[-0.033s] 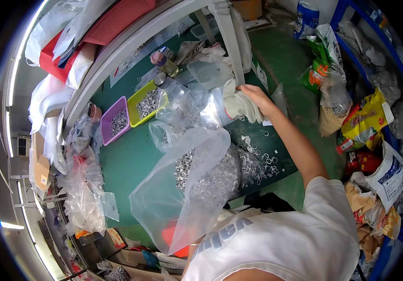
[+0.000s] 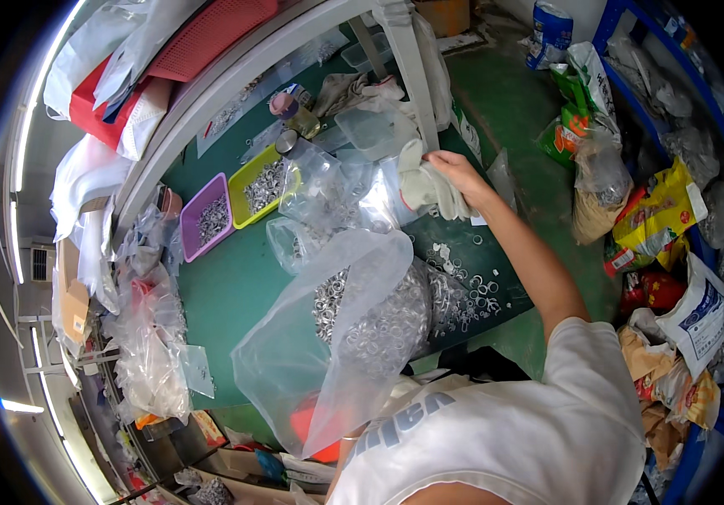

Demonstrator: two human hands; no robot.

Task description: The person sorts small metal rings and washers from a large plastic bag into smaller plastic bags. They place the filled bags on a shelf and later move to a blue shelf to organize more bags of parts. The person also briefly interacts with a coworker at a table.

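My right hand is closed on a pale work glove at the table's far right, beside a white frame post. The glove's fingers hang down over the table. Nearer to me stands a large clear plastic bag, its upper part spread open, filled with silvery metal rings. Loose rings lie scattered to the right of the bag. My left forearm shows only as a sliver at the wrist behind the bag; the left hand itself is hidden.
A purple tray and a yellow-green tray hold small metal parts. Behind are a jar and a clear plastic box. A shelf frame crosses the table's back. Filled bags, including a yellow one, line the right side.
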